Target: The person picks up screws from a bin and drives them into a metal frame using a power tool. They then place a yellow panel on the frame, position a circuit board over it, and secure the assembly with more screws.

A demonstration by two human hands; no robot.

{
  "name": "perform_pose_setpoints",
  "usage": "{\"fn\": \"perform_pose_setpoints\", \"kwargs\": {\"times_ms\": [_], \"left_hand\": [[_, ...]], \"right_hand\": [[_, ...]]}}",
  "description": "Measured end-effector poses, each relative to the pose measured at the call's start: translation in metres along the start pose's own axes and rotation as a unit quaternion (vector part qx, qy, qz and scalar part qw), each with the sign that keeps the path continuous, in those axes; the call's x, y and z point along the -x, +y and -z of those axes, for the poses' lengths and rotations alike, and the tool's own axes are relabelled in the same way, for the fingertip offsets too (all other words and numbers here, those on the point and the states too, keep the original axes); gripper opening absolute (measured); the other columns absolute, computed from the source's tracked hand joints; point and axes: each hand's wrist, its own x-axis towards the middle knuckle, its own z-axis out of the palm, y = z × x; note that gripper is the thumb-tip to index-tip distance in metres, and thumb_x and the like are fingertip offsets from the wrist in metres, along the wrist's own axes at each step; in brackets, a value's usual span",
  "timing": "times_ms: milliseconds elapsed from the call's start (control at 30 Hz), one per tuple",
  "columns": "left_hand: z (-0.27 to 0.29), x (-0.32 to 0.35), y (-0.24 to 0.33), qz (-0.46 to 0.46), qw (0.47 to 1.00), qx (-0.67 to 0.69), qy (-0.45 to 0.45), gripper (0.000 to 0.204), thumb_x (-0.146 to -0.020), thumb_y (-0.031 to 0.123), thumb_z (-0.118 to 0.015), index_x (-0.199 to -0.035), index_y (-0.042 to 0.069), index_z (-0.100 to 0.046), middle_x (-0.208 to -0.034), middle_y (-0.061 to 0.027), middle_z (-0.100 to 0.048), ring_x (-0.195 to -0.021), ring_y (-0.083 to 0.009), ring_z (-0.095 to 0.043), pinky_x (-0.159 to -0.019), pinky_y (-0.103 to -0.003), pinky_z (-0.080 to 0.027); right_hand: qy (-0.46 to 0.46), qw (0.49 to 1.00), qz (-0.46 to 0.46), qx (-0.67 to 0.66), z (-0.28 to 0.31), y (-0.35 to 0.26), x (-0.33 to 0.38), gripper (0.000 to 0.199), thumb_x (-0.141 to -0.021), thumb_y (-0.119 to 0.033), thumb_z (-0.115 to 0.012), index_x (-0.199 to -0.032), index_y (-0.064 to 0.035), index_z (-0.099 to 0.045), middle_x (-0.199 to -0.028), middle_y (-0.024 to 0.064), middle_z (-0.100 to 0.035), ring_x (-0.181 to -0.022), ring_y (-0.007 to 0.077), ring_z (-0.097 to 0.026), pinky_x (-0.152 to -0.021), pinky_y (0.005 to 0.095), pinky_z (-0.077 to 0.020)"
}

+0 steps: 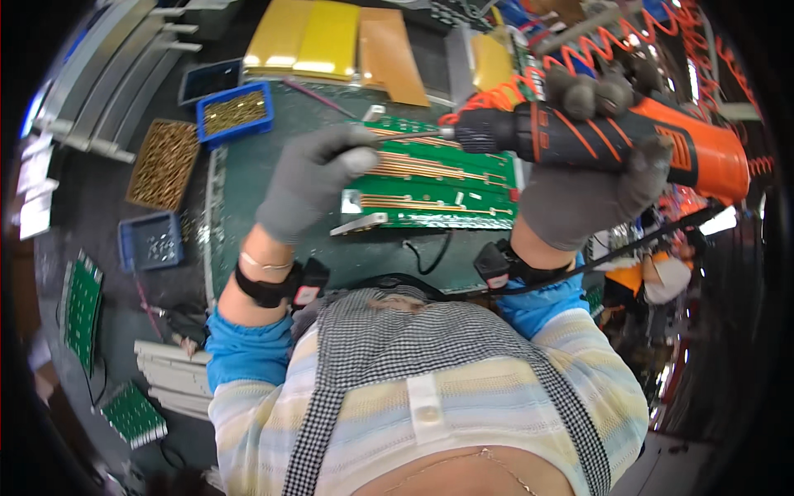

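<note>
My right hand, in a grey glove, is wrapped round an orange and black cordless power screwdriver, held level with its chuck to the left. A long thin screwdriver bit runs from the chuck to my left hand, also gloved in grey. The thumb and fingers of that hand are closed round the bit's tip; whether a small screw is there too cannot be made out. Below the bit, a green circuit board with long copper-coloured strips lies on the green work surface.
To the left are a blue bin of brass-coloured screws, a box of copper-coloured screws and a blue tray with small parts. Yellow folders lie at the back. Orange coiled hoses hang at the right. More green boards lie far left.
</note>
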Motion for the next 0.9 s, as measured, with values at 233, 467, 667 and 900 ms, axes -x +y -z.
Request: {"fn": "perform_pose_setpoints", "kwargs": {"times_ms": [233, 467, 667, 900], "left_hand": [[-0.013, 0.006, -0.003, -0.038, 0.993, -0.104, 0.032, 0.015, -0.076, 0.009, -0.069, -0.086, -0.001, -0.063, -0.078, -0.0005, -0.057, -0.068, -0.0071, -0.051, -0.061, -0.022, -0.042], [-0.022, -0.002, 0.006, -0.165, 0.924, -0.344, 0.041, 0.021, -0.064, 0.017, -0.075, -0.071, 0.004, -0.06, -0.065, -0.0075, -0.051, -0.058, -0.0201, -0.053, -0.051, -0.03, -0.042], [-0.023, -0.006, 0.001, -0.222, 0.876, -0.426, 0.036, 0.022, -0.063, 0.021, -0.075, -0.07, 0.006, -0.06, -0.064, -0.0071, -0.05, -0.059, -0.0246, -0.053, -0.051, -0.035, -0.042], [-0.026, -0.012, 0.002, -0.262, 0.846, -0.464, 0.022, 0.021, -0.064, 0.022, -0.074, -0.07, 0.008, -0.059, -0.064, -0.0063, -0.05, -0.061, -0.0242, -0.054, -0.052, -0.035, -0.043]], "right_hand": [[0.009, 0.997, -0.022, -0.078, 0.019, 0.0, 0.008, 0.054, -0.082, -0.027, -0.058, -0.123, 0.0028, -0.039, -0.09, 0.0126, -0.051, -0.081, 0.0247, -0.057, -0.094, 0.0462, -0.0388], [0.023, 0.994, -0.04, -0.098, 0.039, -0.003, 0.015, 0.062, -0.086, -0.032, -0.057, -0.133, 0.0001, -0.031, -0.091, 0.0139, -0.057, -0.08, 0.0269, -0.057, -0.088, 0.0533, -0.0407], [0.038, 0.994, -0.036, -0.096, 0.043, -0.003, 0.019, 0.056, -0.088, -0.032, -0.055, -0.13, -0.0023, -0.033, -0.092, 0.0132, -0.057, -0.08, 0.026, -0.057, -0.087, 0.0535, -0.0409], [0.072, 0.995, -0.044, -0.053, 0.031, -0.006, 0.023, 0.06, -0.082, -0.025, -0.058, -0.129, 0.005, -0.034, -0.086, 0.0109, -0.052, -0.078, 0.0227, -0.055, -0.09, 0.0451, -0.0386]]}}
